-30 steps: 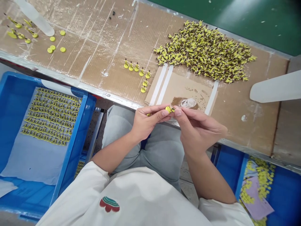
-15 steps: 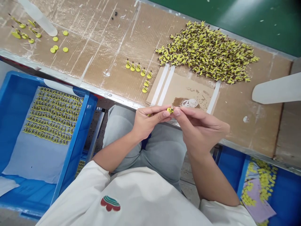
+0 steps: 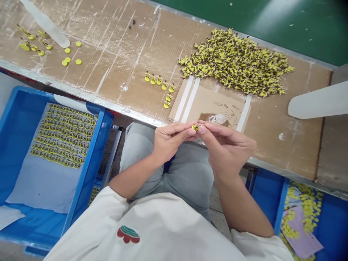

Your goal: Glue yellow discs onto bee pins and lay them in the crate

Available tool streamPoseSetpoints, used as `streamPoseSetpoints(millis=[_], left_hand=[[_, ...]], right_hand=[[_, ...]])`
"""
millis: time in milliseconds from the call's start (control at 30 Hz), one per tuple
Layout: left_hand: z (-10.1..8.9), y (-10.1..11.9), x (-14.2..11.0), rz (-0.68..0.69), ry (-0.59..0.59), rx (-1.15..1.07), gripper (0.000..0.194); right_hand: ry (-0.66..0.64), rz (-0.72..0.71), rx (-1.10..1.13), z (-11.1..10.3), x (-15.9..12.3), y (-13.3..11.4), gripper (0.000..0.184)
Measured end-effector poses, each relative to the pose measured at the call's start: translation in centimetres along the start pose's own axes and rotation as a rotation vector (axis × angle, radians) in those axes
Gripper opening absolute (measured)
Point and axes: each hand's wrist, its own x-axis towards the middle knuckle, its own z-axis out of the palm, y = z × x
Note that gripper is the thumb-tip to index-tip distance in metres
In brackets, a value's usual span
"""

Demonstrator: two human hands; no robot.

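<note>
Both hands meet above my lap at the near edge of the table. My left hand (image 3: 172, 137) pinches a round yellow base (image 3: 194, 128) between thumb and fingers. My right hand (image 3: 227, 145) is closed on a small yellow figurine (image 3: 199, 127) touching that base; its fingers hide most of the figure. Just beyond them lies a taped cardboard sheet (image 3: 206, 98) with a wet whitish patch (image 3: 218, 119). Left of the sheet, several finished-looking figurines (image 3: 158, 80) stand upright on yellow bases in a bent row.
A large heap of loose yellow-and-brown figurines (image 3: 236, 61) lies behind the sheet. White posts (image 3: 320, 101) rise at right and far left, with loose yellow discs (image 3: 78, 62) near the left one. Blue crates (image 3: 73, 203) hold rows of figurines at left and yellow discs (image 3: 310, 210) at right.
My right hand has shifted slightly left, closer to my left hand, with the figurine now nearer to the base. The whole view has shifted a little.
</note>
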Motion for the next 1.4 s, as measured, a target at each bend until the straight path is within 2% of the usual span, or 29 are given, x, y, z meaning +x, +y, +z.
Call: streamPoseSetpoints(millis=[133,500,800,967,1100,1267,1400], left_hand=[[0.1,0.2,-0.2,0.056,-0.006,0.026,0.021],[0.7,1.1,-2.4,0.15,0.092,0.138,0.024],[1.4,2.0,-4.2,0.163,0.056,0.182,0.028],[1.5,2.6,-4.8,0.164,0.09,0.179,0.027],[1.2,3.0,-5.1,0.175,0.141,0.13,0.028],[0.5,3.8,-5.3,0.246,0.144,0.154,0.024],[-0.1,4.6,-5.4,0.24,0.189,0.152,0.025]], right_hand=[[0.026,-0.017,0.031,0.4,-0.2,-0.1,0.014],[0.113,0.013,0.095,1.2,-1.7,-0.1,0.014],[0.191,0.023,0.186,1.8,-2.8,-0.9,0.014],[0.149,0.128,0.219,1.7,-3.0,-1.7,0.017],[0.065,0.204,0.24,1.9,-2.9,-2.2,0.019],[-0.025,0.274,0.26,2.7,-2.8,-2.8,0.019],[-0.06,0.305,0.317,3.8,-2.8,-3.0,0.019]])
